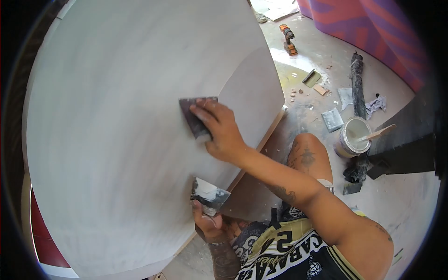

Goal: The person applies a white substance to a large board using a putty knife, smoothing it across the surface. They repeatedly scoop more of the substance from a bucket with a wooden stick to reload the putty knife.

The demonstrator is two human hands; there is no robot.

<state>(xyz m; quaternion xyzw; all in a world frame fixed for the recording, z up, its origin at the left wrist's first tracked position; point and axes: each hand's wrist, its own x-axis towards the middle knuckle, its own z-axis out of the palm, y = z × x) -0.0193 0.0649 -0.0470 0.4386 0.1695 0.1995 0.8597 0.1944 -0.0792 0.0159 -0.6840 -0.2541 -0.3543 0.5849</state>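
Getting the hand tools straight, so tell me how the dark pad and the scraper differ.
The pad looks dark over most of its surface; the scraper has white paste smeared on its broad blade. The pad lies flat against the pale panel under the right hand, while the scraper is gripped in the left hand. Both are in use or held.

Bright glare top right; soft even light on panel; curved fisheye edges; black corners

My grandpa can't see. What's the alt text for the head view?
A person's right hand holds a flat dark tool against a big smooth pale-grey panel; the left hand holds a broad blade smeared with white paste. An open round tin stands on the floor.
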